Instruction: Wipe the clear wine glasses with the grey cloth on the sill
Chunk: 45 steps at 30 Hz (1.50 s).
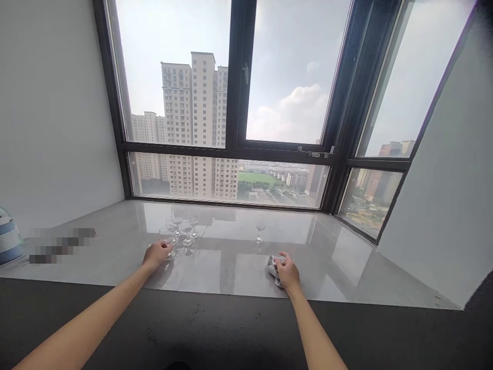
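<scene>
Several small clear stemmed glasses stand in a cluster on a glossy grey window ledge. My left hand reaches to the nearest glass of the cluster, its fingers curled around it. One more stemmed glass stands alone to the right. My right hand rests on the ledge with its fingers closed over a crumpled grey-white cloth.
A large dark-framed window rises behind the ledge, with white walls on both sides. A blue and white container sits at the far left edge. A dark surface runs along the ledge's near side.
</scene>
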Each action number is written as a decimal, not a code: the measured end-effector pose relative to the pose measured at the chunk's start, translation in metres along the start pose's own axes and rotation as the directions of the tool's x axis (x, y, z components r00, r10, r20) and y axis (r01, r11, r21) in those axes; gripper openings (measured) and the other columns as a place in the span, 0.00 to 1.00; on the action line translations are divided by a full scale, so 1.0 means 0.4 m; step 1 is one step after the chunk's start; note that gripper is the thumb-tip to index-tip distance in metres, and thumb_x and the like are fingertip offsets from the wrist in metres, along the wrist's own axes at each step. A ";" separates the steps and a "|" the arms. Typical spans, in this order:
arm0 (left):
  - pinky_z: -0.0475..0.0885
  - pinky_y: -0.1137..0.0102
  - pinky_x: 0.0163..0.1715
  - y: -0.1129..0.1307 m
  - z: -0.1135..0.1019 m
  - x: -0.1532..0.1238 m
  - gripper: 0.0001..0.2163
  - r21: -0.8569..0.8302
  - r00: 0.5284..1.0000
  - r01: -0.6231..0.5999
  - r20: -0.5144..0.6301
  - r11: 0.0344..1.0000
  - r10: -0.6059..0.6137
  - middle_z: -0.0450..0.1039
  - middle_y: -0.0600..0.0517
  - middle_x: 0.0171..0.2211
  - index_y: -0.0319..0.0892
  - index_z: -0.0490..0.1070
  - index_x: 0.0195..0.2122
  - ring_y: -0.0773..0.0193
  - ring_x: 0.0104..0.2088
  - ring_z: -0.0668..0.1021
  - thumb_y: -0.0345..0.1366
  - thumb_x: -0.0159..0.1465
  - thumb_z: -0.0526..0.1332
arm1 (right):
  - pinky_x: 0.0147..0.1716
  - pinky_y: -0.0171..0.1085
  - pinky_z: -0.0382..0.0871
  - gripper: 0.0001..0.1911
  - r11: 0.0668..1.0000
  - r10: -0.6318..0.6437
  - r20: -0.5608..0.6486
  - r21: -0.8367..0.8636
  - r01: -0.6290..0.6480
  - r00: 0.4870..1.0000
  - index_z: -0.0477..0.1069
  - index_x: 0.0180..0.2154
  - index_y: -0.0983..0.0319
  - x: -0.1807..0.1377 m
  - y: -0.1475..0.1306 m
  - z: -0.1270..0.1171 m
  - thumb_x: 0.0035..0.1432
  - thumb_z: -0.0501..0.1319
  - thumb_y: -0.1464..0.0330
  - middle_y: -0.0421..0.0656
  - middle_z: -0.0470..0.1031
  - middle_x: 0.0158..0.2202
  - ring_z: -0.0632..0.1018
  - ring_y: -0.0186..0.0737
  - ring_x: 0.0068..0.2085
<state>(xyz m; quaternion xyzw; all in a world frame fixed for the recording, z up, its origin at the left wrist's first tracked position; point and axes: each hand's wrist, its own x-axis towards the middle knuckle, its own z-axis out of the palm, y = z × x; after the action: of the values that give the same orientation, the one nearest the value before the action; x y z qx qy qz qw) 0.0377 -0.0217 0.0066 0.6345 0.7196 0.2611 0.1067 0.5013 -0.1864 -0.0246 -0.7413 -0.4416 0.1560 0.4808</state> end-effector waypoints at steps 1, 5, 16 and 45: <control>0.61 0.71 0.28 0.000 0.005 -0.019 0.13 0.008 0.999 -0.031 0.012 1.000 0.031 0.76 0.50 0.29 0.42 0.73 0.30 0.59 0.32 0.76 0.47 0.59 0.57 | 0.31 0.34 0.64 0.24 1.000 -0.001 -0.002 -0.007 0.001 1.000 0.66 0.52 0.62 0.000 -0.001 -0.001 0.57 0.53 0.57 0.41 0.76 0.30 0.77 0.41 0.33; 0.59 0.73 0.27 0.029 0.032 -0.119 0.11 -0.010 0.991 -0.130 0.020 0.991 0.131 0.75 0.52 0.28 0.42 0.70 0.28 0.63 0.29 0.74 0.44 0.60 0.57 | 0.32 0.35 0.64 0.25 1.000 -0.003 0.000 -0.024 0.003 1.000 0.66 0.52 0.61 0.002 0.003 -0.001 0.57 0.54 0.56 0.42 0.76 0.31 0.78 0.43 0.35; 0.56 0.70 0.28 0.110 0.079 -0.265 0.10 0.157 0.942 -0.321 -0.054 0.934 0.333 0.73 0.50 0.27 0.44 0.68 0.32 0.60 0.30 0.75 0.41 0.65 0.51 | 0.34 0.36 0.64 0.26 0.999 -0.003 0.008 -0.033 0.003 1.000 0.66 0.52 0.62 0.006 0.004 -0.002 0.56 0.54 0.56 0.43 0.78 0.30 0.78 0.44 0.37; 0.63 0.69 0.34 0.128 0.057 -0.293 0.13 0.163 0.967 -0.245 -0.032 0.956 0.253 0.77 0.48 0.32 0.43 0.74 0.39 0.59 0.35 0.78 0.39 0.65 0.51 | 0.42 0.43 0.67 0.44 1.000 -0.007 0.028 0.019 0.007 1.000 0.63 0.57 0.62 0.015 0.030 0.002 0.43 0.59 0.42 0.53 0.77 0.44 0.77 0.52 0.45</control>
<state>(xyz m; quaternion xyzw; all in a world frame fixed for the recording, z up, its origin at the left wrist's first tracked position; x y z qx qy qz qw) 0.1129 -0.1267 -0.0071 0.7195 0.6548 0.2315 0.0034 0.5101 -0.1831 -0.0339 -0.7327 -0.4494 0.1689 0.4823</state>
